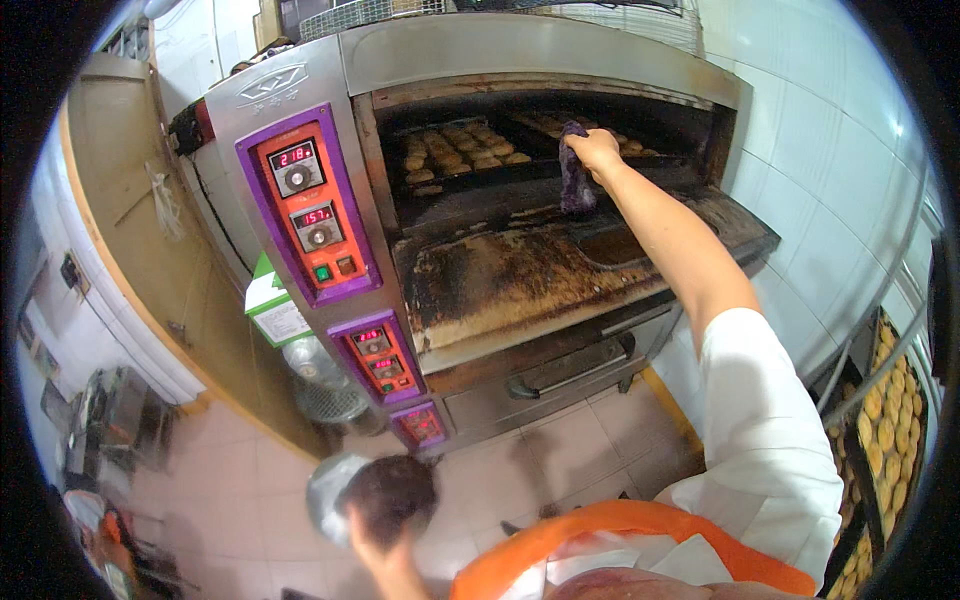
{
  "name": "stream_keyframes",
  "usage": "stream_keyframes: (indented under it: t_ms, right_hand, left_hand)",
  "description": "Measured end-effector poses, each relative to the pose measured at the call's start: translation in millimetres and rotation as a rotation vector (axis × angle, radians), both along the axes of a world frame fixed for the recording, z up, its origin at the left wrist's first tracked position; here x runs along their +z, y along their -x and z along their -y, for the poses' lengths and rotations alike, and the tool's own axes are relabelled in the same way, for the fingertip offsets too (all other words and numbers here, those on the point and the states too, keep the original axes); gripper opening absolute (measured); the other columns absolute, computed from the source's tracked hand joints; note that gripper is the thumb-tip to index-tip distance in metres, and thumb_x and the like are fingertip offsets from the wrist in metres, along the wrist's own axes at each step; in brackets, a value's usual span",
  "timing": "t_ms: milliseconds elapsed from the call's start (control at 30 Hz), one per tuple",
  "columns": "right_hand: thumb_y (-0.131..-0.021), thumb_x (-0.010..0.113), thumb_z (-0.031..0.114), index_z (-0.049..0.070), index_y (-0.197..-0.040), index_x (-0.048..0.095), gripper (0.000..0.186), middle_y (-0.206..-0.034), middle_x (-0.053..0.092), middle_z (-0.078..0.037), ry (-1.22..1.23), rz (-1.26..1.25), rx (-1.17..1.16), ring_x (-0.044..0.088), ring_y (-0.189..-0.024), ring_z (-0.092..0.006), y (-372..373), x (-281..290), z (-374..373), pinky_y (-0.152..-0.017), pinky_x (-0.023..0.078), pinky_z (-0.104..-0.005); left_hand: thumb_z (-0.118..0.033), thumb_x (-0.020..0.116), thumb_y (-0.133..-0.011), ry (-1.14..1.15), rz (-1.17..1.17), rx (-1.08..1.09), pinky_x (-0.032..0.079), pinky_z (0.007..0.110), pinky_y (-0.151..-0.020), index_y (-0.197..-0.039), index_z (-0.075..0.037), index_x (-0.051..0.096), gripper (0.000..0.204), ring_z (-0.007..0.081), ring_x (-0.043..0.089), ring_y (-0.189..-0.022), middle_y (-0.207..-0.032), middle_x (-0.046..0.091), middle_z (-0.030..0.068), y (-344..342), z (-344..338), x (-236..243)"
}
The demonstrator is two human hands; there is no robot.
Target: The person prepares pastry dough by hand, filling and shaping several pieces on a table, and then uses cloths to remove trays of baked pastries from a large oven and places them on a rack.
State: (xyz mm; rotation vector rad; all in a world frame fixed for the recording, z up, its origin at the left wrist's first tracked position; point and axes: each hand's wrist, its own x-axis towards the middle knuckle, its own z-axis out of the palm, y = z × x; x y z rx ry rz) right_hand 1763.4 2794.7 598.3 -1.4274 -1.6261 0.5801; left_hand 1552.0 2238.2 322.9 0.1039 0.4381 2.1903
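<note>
Dark purple crumpled cloth (576, 185) hangs clenched in my right hand (598, 150) at the open mouth of the stainless-steel oven (550, 60), near small golden-brown pastries (460, 145). My left hand (382, 550) (blurred, so I cannot tell its grip) meets a dark brown rounded bundle (397, 495) overlapping a silvery round object (328, 490).

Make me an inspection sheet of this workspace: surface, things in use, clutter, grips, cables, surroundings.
Surface: lowered oven door, browned and stained.
Things in use: dark purple cloth at the oven mouth; rows of dough pieces inside.
Clutter: green-and-white box beside the oven.
Grips: right hand closed on the cloth; left hand at a blurred dark thing, hold unclear.
Cables: none clearly seen.
Surroundings: white tiled wall; more dough pieces at right.
</note>
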Motion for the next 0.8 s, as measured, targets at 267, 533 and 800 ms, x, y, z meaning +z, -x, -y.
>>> stream_keyframes:
  t_ms: [267, 533, 800]
  right_hand:
    - [-0.088, 0.062, 0.047, -0.003, -0.114, 0.064, 0.056, -0.118, 0.063, -0.019, -0.107, 0.926, 0.199, 0.061, -0.107, -0.0332, 101.4, -20.4, -46.5, -0.091, 0.050, -0.0419]
    - [-0.098, 0.053, 0.031, 0.001, -0.146, 0.035, 0.059, -0.146, 0.041, -0.017, -0.005, 1.281, 0.295, 0.044, -0.130, -0.0311, 85.7, -15.8, -54.5, -0.108, 0.041, -0.0402]
    - [-0.086, 0.063, 0.022, -0.003, -0.118, 0.059, 0.041, -0.114, 0.062, -0.020, -0.319, 1.148, 0.417, 0.060, -0.106, -0.0347, 7.8, -21.7, 63.4, -0.093, 0.049, -0.0432]
  left_hand:
    - [-0.032, 0.060, -0.094, 0.084, 0.165, 0.213, 0.039, 0.055, -0.105, -0.133, -0.005, 0.051, 0.049, 0.0335, 0.051, -0.123, -0.135, 0.054, 0.0143, -3.1, -26.0, -12.3]
    - [-0.027, 0.054, -0.098, 0.170, -0.014, 0.225, 0.042, 0.054, -0.104, -0.136, 0.000, 0.046, 0.047, 0.0360, 0.051, -0.124, -0.135, 0.053, 0.0172, 22.3, -34.3, 20.8]
    - [-0.026, 0.052, -0.098, -0.017, -0.076, 0.017, 0.037, 0.056, -0.109, -0.138, 0.000, 0.043, 0.049, 0.0373, 0.046, -0.128, -0.141, 0.047, 0.0181, 52.5, -42.9, 51.2]
